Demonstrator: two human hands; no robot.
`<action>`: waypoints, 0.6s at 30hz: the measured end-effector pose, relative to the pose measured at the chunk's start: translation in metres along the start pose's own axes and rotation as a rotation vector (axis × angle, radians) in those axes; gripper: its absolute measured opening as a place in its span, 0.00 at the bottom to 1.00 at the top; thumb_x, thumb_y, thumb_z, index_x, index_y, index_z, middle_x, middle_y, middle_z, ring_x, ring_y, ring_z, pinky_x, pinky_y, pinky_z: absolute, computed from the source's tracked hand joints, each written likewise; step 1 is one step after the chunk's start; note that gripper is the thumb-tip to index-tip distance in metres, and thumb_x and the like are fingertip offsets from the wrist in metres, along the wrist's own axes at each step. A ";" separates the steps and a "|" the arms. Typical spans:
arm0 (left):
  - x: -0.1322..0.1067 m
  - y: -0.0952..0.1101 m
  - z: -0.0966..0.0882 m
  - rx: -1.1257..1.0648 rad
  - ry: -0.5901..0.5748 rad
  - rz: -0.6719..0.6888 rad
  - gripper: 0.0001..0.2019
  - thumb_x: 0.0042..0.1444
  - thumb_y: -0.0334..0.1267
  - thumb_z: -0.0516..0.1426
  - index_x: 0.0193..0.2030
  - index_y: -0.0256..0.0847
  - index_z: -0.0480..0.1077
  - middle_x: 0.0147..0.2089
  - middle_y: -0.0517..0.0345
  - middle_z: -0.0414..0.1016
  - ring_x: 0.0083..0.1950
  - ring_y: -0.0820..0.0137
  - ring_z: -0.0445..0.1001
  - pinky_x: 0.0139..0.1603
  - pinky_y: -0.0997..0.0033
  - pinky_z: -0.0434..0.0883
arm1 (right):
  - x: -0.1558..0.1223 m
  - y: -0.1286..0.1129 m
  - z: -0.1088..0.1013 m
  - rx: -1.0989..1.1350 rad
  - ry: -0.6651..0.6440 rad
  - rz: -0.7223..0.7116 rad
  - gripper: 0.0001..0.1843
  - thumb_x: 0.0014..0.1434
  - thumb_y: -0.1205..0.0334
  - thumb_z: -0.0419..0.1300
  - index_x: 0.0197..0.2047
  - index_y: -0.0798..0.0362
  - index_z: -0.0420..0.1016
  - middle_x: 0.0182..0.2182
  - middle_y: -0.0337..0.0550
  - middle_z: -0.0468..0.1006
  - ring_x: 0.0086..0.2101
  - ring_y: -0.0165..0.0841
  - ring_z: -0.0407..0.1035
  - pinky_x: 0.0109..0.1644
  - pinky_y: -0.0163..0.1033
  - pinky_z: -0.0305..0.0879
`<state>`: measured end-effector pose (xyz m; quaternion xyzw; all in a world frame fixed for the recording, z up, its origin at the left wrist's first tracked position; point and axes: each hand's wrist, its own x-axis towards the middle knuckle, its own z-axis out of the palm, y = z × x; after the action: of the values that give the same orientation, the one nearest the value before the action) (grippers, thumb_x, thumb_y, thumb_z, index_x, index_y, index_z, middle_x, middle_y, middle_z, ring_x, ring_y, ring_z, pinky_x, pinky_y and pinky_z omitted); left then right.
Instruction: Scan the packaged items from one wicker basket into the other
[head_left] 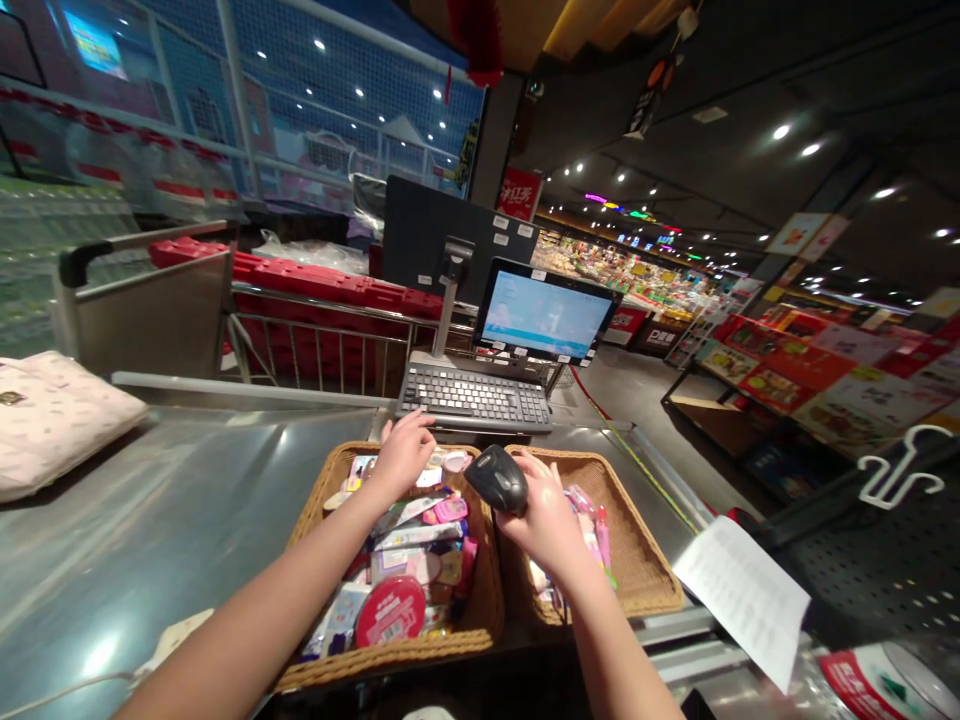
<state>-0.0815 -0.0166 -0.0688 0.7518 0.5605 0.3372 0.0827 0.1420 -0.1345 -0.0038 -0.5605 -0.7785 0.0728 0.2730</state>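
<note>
My right hand [541, 508] is wrapped round a black handheld barcode scanner [497, 478], held above the gap between two wicker baskets. My left hand [405, 452] reaches over the far edge of the left basket [491, 600], fingers stretched out at the near left edge of a black keyboard [472, 397]. No object shows in it. Small packaged goods fill the left basket, with a round red tub [391, 612] at its near end. The right basket [637, 535] holds fewer items, among them pink ones [602, 530], partly hidden by my right forearm.
A lit monitor [546, 312] stands behind the keyboard, beside a dark screen's back [435, 240]. At the left, a pale patterned bag [60, 425] lies on the metal counter [225, 480]. A printed paper sheet [746, 590] and white hooks [900, 470] are at the right.
</note>
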 end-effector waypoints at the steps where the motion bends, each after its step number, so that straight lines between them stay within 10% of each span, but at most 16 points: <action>1: -0.001 -0.004 0.007 0.012 -0.020 -0.017 0.12 0.55 0.33 0.52 0.25 0.41 0.73 0.57 0.51 0.76 0.67 0.54 0.63 0.66 0.34 0.53 | -0.002 0.002 0.003 0.001 0.000 0.013 0.22 0.47 0.70 0.60 0.48 0.49 0.76 0.53 0.48 0.75 0.61 0.50 0.61 0.66 0.68 0.44; 11: -0.015 -0.013 0.048 0.119 -0.184 0.007 0.08 0.53 0.30 0.55 0.37 0.39 0.75 0.66 0.42 0.66 0.72 0.50 0.54 0.68 0.33 0.50 | -0.019 0.024 0.009 0.014 0.053 0.045 0.19 0.48 0.69 0.61 0.45 0.49 0.76 0.48 0.46 0.77 0.53 0.44 0.69 0.65 0.54 0.57; 18: -0.014 0.036 0.050 0.055 -0.286 0.225 0.12 0.58 0.37 0.56 0.47 0.40 0.72 0.68 0.43 0.63 0.72 0.51 0.54 0.68 0.36 0.52 | -0.046 0.062 -0.014 -0.024 0.130 0.200 0.19 0.48 0.68 0.61 0.46 0.51 0.75 0.49 0.48 0.77 0.55 0.46 0.68 0.64 0.56 0.57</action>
<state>-0.0251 -0.0297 -0.0949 0.8520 0.4644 0.2187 0.1028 0.2112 -0.1571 -0.0339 -0.6420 -0.7001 0.0538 0.3077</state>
